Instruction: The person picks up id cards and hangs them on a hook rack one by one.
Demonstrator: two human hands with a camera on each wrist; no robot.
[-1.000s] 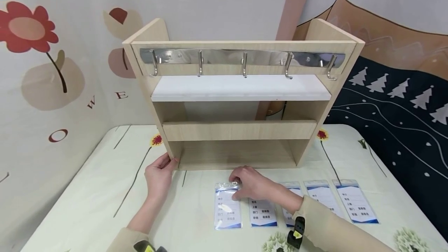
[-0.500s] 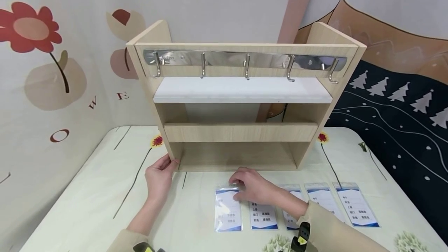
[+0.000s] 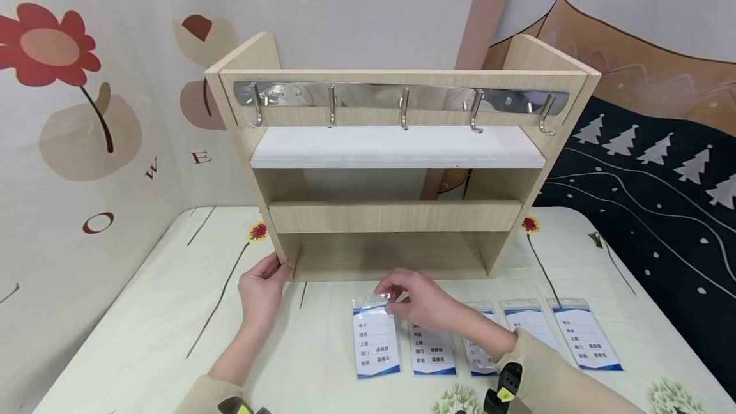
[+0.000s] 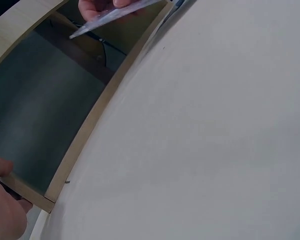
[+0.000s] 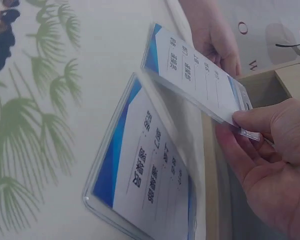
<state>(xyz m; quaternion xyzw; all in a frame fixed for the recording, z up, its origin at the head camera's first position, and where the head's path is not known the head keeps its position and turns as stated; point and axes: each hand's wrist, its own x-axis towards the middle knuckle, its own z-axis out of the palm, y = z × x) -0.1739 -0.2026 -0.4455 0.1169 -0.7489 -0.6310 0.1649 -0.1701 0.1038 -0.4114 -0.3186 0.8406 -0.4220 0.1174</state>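
My right hand [image 3: 420, 299] pinches the top end of a clear-sleeved name badge [image 3: 375, 340], the leftmost in the row. In the right wrist view this badge [image 5: 195, 75] tilts up off the cloth, with the thumb on its face and fingers behind. Beneath it lies a second badge [image 5: 145, 170] with the same blue-edged card. My left hand [image 3: 264, 289] grips the lower left corner of a pale wooden shelf unit [image 3: 397, 217]; the left wrist view shows thumb and fingers on either side of the side panel's edge [image 4: 27, 192].
A metal hook rail [image 3: 368, 94] with several hooks runs across the shelf's upper front, above a white shelf board [image 3: 397, 147]. More badges [image 3: 586, 334] lie in a row to the right on the flower-printed tablecloth [image 3: 149, 312]. Printed curtains [image 3: 368, 11] hang behind.
My right hand has raised the leftmost badge's top end, and the badge now tilts off the cloth. My left hand keeps its grip on the shelf corner.
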